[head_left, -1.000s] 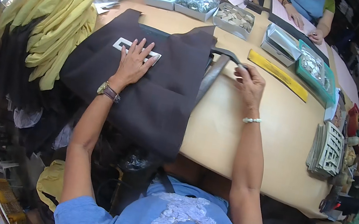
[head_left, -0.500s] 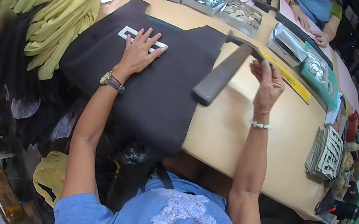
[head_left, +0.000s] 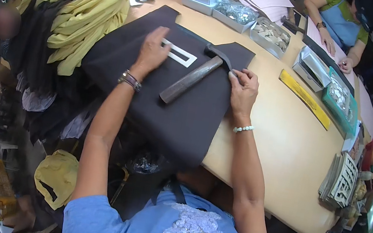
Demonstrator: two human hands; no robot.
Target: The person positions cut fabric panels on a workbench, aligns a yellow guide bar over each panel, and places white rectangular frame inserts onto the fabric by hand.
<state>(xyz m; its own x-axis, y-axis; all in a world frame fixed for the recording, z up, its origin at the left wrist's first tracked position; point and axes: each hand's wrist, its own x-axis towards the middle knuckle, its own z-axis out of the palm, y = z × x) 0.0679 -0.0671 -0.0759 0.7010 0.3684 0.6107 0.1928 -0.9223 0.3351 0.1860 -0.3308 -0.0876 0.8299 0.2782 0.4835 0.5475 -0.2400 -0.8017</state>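
A dark garment piece (head_left: 186, 116) with a cut-out neckline lies spread over the table. On it rests a white rectangular frame (head_left: 187, 60) with a long slot, perhaps a template. My left hand (head_left: 153, 51) is at the frame's left end, fingers together and thumb against it, covering that end. A hammer (head_left: 191, 79) with a worn wooden handle lies slantwise on the cloth, just below the frame. My right hand (head_left: 244, 90) pinches the thin end of its metal head, near the cloth's right edge.
Yellow fabric strips (head_left: 82, 15) hang at the left. A yellow ruler (head_left: 304, 98), a green tray (head_left: 341, 103) and a box of small pieces (head_left: 271, 36) stand to the right and back. Stacked stencils (head_left: 340, 179) lie far right. Another person's hands (head_left: 337, 53) work across the table.
The hammer has come left and down from beside the garment onto it, still in my right hand. My left hand has gone from spread flat over the frame to its left end. The view has shifted.
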